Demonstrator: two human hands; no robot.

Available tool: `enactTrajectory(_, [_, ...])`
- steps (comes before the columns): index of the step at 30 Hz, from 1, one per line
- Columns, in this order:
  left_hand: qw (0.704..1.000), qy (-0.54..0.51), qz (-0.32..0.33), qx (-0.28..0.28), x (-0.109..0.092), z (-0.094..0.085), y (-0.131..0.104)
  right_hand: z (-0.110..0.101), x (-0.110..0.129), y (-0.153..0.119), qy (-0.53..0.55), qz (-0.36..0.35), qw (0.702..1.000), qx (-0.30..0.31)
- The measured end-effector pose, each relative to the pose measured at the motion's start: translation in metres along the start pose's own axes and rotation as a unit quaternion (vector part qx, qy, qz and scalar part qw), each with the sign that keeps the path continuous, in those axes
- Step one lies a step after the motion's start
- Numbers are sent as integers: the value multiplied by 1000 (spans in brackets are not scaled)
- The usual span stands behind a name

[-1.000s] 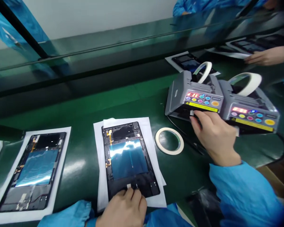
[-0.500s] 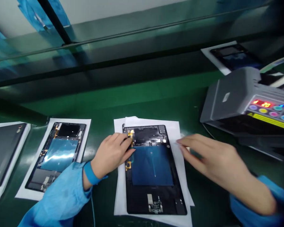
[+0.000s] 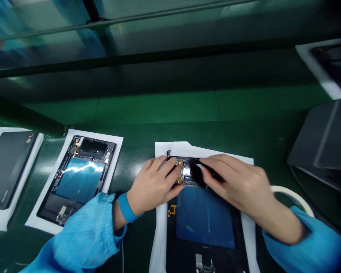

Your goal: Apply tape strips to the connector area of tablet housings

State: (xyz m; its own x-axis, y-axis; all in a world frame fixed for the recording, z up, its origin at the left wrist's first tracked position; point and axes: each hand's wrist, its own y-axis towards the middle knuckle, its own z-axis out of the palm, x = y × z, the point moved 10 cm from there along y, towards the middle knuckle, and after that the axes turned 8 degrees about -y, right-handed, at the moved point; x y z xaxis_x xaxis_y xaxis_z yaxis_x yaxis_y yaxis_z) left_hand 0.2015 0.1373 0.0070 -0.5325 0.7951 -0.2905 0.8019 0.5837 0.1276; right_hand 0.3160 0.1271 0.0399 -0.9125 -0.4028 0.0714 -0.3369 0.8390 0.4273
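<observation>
An opened tablet point(image 3: 206, 216) with a blue sheet in its middle lies on white paper in front of me. My left hand point(image 3: 156, 184) rests on its upper left edge beside an orange flex cable point(image 3: 180, 167), fingers bent and thumb apart from them. Over the tablet's dark upper section, my right hand point(image 3: 237, 185) pinches a tiny whitish piece point(image 3: 200, 166) between thumb and fingertips. The piece is too small to name, and the hand hides the tablet's upper right corner.
To the left lies another opened tablet point(image 3: 79, 178) on paper, and beyond it a dark closed one point(image 3: 10, 167). A grey machine point(image 3: 326, 140) stands at the right, with a tape roll point(image 3: 294, 197) near my right forearm. One more tablet point(image 3: 335, 64) is at the far right.
My right hand has moved left from beside the tablet to over its upper section, still pinching. My left hand stays at the tablet's left edge. The view has shifted to the right side less and downward.
</observation>
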Motion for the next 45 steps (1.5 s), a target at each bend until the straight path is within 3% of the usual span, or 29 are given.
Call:
enactTrajectory(4, [1000, -1, 12, -21, -6, -8, 1, -17, -29, -33, -10, 29, 999, 24])
enactTrajectory(8, [999, 7, 51, -10, -39, -12, 12, -5, -40, -63, 34, 10, 997, 71])
enactTrajectory(11, [997, -15, 77, 0, -69, -5, 30, 3, -42, -72, 72, 10, 995, 72])
enactTrajectory(14, [997, -23, 67, -6, -83, 9, 52, 5, -40, -72, 75, -3, 995, 64])
enactTrajectory(19, [998, -41, 49, 18, -80, 33, 72, 2, -34, -71, 38, -32, 997, 64])
enactTrajectory(29, [996, -70, 32, 35, -66, 36, 73, 1, -31, -66, 3, -43, 997, 71])
enactTrajectory(35, [993, -120, 12, 17, -58, 38, 76, -2, -17, -67, -93, -83, 990, 69])
enactTrajectory(41, [991, -130, 13, 10, -57, 37, 75, -10, -36, -60, -5, 10, 999, 40])
enactTrajectory(45, [992, -129, 8, 14, -56, 38, 75, -9, -43, -55, -54, 33, 998, 7])
